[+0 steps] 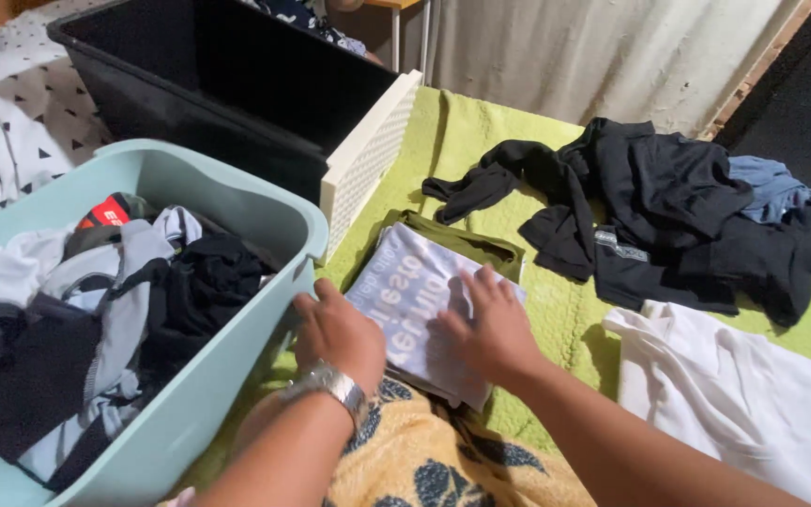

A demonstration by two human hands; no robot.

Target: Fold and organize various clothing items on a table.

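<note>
Where hands point(405, 329) press, folded shirt point(415, 291) half-hidden

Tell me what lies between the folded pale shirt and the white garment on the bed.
In the head view, only bare green bedspread separates the folded shirt from the white garment.

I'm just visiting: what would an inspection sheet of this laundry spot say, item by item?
Surface: green cover, wrinkled, spread under the clothes.
Job's things: folded grey shirt lying on an olive garment; both hands rest on the shirt.
Clutter: black clothes pile, white garment, teal basket full of mixed clothes, black bin, white crate.
Grippers: left hand at the shirt's near edge, a metal watch on its wrist; right hand flat on the shirt.
Cables: nothing seen.
Surroundings: pale curtain behind; patterned bedding at left.
</note>
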